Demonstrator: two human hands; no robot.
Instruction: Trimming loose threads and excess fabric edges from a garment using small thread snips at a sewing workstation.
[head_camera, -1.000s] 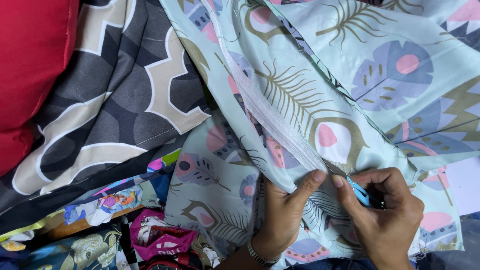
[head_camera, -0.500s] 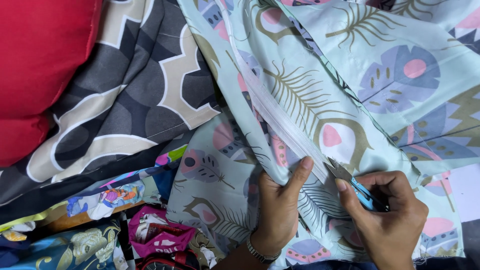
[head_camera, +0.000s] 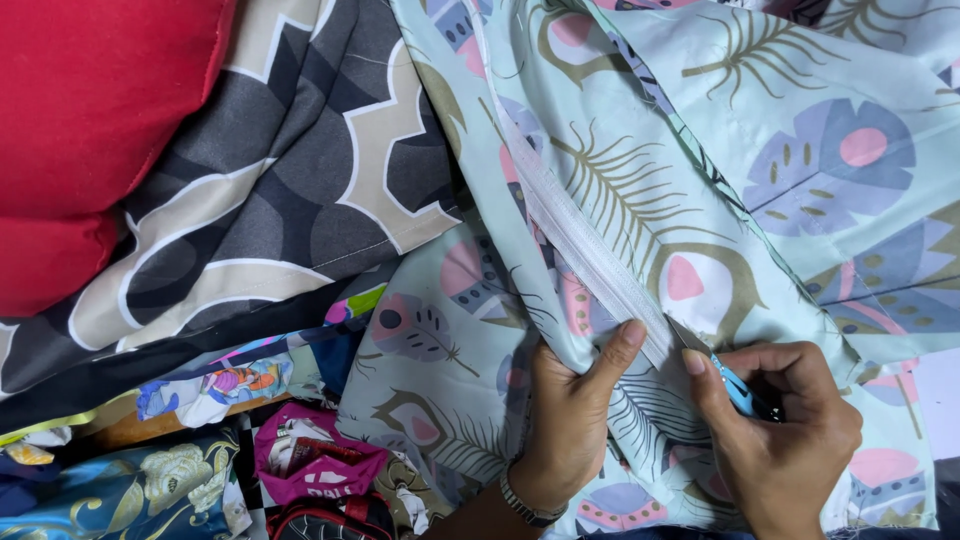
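Around you lie heaped printed fabrics; your left hand (head_camera: 565, 415) has shifted up, pinching the pale feather-print cloth's white seam (head_camera: 590, 255), while your right hand (head_camera: 785, 435) grips blue-handled snips (head_camera: 738, 392).

Left hand (head_camera: 570, 420) at 6 o'clock grips folded pale blue feather-print fabric (head_camera: 700, 180), thumb on the white seam strip (head_camera: 590, 250). Right hand (head_camera: 780, 440) at 5 o'clock pinches small blue-handled snips (head_camera: 735, 390) against the seam. Grey patterned cloth (head_camera: 270, 200) at 10 o'clock, red cushion (head_camera: 90, 130) beyond.
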